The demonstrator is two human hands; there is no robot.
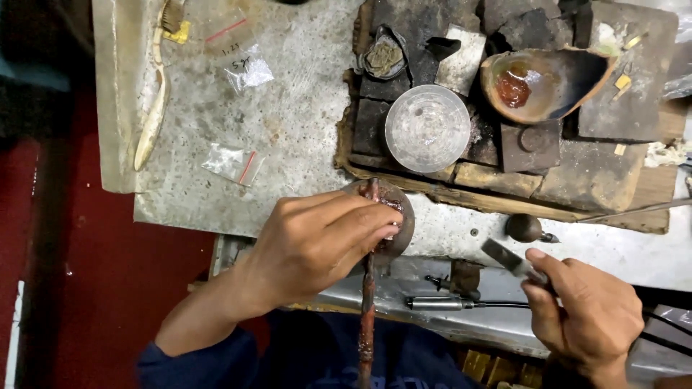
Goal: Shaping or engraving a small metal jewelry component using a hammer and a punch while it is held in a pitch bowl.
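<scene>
My left hand (317,241) grips a long reddish-brown stick (367,317) that runs from the bottom edge up to a small round metal disc (404,216). Its fingertips press on the stick's dark waxy head over that disc. My right hand (584,310) is lower right and holds a short flat metal tool (504,256), whose tip points up-left toward the disc, a short gap away.
A charred block slab (577,180) carries a clear glass dish (427,128), a shell bowl with red paste (540,83) and a small dark cup (383,56). A toothbrush (153,108) and small plastic bags (234,163) lie left. A round-handled tool (530,228) and a rotary handpiece (440,304) rest nearby.
</scene>
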